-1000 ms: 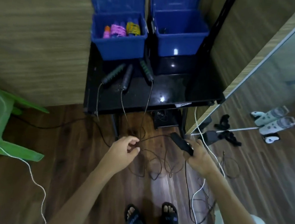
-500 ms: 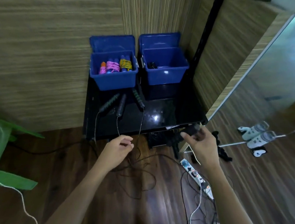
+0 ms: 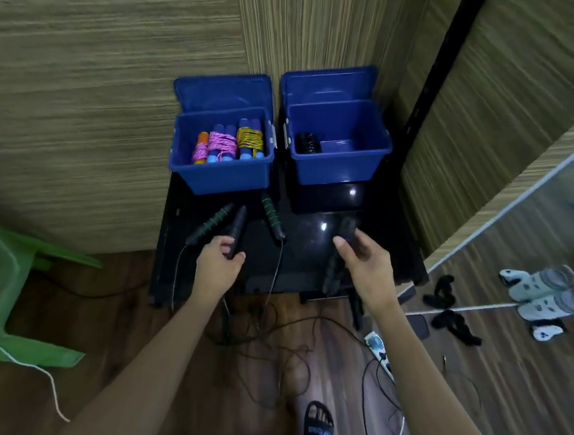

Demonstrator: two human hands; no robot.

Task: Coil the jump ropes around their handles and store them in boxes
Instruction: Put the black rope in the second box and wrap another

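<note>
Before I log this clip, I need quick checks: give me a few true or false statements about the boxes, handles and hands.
1. The left blue box holds coiled colourful ropes. True.
2. The right blue box is full to the rim. False: one dark coiled rope lies in it.
3. The right hand holds a black handle. True.
4. The left hand rests on the green chair. False: it grips a dark handle on the black table.

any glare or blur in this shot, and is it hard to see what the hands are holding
Head view: bright glare spots on the glossy black table; motion blur smears the walls and frame edges, and wide-angle distortion bows them. The dark handle in the right hand blends into the table; the left hand grips another black handle.
</note>
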